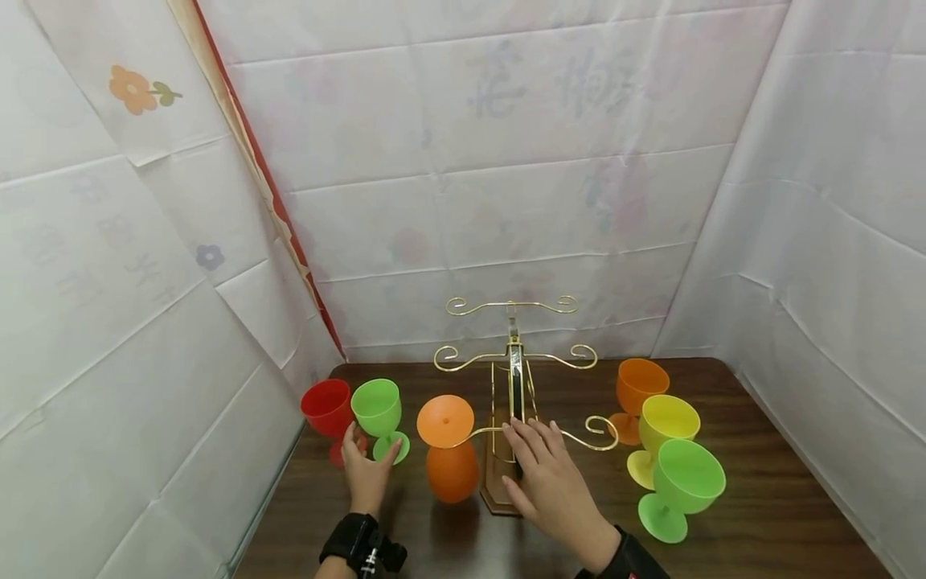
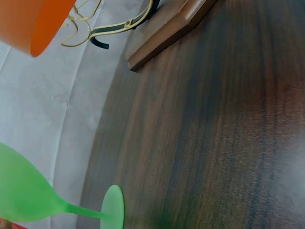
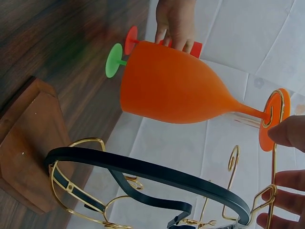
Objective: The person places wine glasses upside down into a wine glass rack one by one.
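Observation:
In the head view, my left hand [image 1: 367, 476] is at a green goblet [image 1: 377, 408], its thumb and fingers spread on either side. A red goblet [image 1: 327, 407] stands just left of it. The left wrist view shows the green goblet's stem and foot [image 2: 113, 209]. An orange goblet [image 3: 176, 86] hangs upside down by its foot from the left curl of the wine glass rack's front gold arm [image 3: 275, 162]. My right hand [image 1: 553, 482] rests at the middle of that arm with extended fingers. Its thumb [image 3: 289, 131] is close to the orange foot.
The rack's wooden base [image 1: 499, 500] stands on the dark wood table [image 2: 205, 143], with two more gold arms [image 1: 515, 355] further back. To the right stand orange [image 1: 641, 386], yellow [image 1: 669, 422] and green [image 1: 687, 476] goblets. White sheets [image 1: 463, 217] hang around the table.

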A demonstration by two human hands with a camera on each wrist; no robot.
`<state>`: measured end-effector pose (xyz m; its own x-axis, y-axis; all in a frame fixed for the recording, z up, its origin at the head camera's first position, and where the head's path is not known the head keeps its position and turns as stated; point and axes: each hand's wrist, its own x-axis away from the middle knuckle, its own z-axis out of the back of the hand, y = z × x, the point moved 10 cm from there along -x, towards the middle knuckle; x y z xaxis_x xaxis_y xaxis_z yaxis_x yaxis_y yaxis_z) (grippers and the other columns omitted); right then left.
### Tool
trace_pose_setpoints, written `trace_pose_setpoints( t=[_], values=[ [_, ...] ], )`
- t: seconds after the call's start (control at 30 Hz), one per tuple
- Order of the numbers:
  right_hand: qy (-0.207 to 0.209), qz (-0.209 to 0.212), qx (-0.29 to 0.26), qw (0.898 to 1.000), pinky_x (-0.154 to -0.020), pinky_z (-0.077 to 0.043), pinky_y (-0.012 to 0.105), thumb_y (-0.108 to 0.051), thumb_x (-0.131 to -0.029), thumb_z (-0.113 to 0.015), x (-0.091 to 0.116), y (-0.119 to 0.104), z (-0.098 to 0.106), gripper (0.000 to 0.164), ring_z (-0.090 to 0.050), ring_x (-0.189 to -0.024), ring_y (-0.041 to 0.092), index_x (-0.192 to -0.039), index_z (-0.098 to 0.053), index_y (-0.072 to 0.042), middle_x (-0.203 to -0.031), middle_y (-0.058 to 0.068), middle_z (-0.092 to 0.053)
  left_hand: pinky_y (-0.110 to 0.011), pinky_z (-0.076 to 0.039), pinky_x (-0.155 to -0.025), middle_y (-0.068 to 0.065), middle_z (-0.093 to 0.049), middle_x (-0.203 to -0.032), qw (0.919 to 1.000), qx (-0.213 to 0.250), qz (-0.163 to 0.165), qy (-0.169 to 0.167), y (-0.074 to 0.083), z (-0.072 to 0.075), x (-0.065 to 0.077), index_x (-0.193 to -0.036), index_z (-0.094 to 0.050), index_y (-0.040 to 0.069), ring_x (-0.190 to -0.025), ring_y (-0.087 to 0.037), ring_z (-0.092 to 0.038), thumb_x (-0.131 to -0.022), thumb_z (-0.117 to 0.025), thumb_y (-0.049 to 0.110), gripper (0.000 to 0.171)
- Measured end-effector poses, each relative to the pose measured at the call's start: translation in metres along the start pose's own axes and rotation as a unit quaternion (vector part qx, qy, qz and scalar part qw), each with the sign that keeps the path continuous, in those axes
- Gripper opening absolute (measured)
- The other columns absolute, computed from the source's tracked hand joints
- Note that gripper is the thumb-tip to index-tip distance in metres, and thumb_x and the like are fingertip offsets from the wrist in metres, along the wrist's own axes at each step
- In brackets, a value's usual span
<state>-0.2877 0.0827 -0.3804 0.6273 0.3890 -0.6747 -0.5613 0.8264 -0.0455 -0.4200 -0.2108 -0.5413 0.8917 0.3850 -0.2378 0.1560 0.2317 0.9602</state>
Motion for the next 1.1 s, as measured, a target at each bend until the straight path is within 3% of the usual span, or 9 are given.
trace_pose_setpoints(
  t=[0.23, 0.5, 0.67, 0.93, 1.1],
  values=[
    [0.002, -0.007, 0.000, 1.000, -0.097, -0.039, 0.056, -0.026, -0.074, -0.075, 0.001, 0.001, 0.000, 0.062, -0.051, -0.112, 0.032, -0.129, -0.054, -0.005, -0.127, 0.012, -0.055, -0.056, -0.030, -0.104, -0.024, -0.032, -0.139, 0.9993, 0.026, 0.021, -0.017, -0.015, -0.009, -0.012, -0.144, -0.023, 0.000, -0.127, -0.040, -0.035, -0.072, -0.082, 0.014, 0.095],
    [-0.001, -0.014, 0.000, 1.000, -0.096, -0.040, 0.056, -0.028, -0.074, -0.075, 0.002, 0.003, -0.001, 0.062, -0.052, -0.111, 0.031, -0.128, -0.054, -0.006, -0.126, 0.011, -0.056, -0.056, -0.029, -0.103, -0.021, -0.039, -0.133, 0.9993, 0.021, 0.021, -0.021, -0.018, -0.016, -0.024, -0.139, -0.031, -0.001, -0.122, -0.036, -0.038, -0.070, -0.083, 0.011, 0.088],
    [0.010, -0.014, -0.001, 1.000, -0.095, -0.041, 0.057, -0.026, -0.072, -0.076, 0.002, 0.003, 0.000, 0.062, -0.052, -0.110, 0.031, -0.127, -0.055, -0.006, -0.125, 0.011, -0.056, -0.054, -0.028, -0.105, -0.020, -0.037, -0.136, 0.9981, 0.041, 0.034, -0.031, -0.021, -0.019, -0.029, -0.142, -0.026, 0.001, -0.124, -0.033, -0.037, -0.072, -0.082, 0.010, 0.090],
    [0.015, -0.002, 0.005, 1.000, -0.093, -0.042, 0.057, -0.027, -0.071, -0.075, 0.000, 0.001, 0.000, 0.062, -0.052, -0.110, 0.031, -0.126, -0.056, -0.005, -0.124, 0.012, -0.056, -0.054, -0.024, -0.107, -0.020, -0.038, -0.135, 0.9990, 0.037, 0.019, -0.020, -0.022, -0.016, -0.037, -0.141, -0.027, 0.000, -0.124, -0.034, -0.036, -0.070, -0.083, 0.010, 0.090],
    [0.016, -0.005, 0.002, 1.000, -0.093, -0.042, 0.057, -0.028, -0.070, -0.077, -0.001, 0.000, 0.000, 0.062, -0.052, -0.110, 0.030, -0.125, -0.056, -0.006, -0.123, 0.011, -0.057, -0.053, -0.027, -0.105, -0.018, -0.040, -0.133, 0.9990, 0.040, 0.015, -0.013, -0.026, -0.015, -0.040, -0.140, -0.029, 0.001, -0.123, -0.032, -0.038, -0.069, -0.084, 0.011, 0.089]
  ],
)
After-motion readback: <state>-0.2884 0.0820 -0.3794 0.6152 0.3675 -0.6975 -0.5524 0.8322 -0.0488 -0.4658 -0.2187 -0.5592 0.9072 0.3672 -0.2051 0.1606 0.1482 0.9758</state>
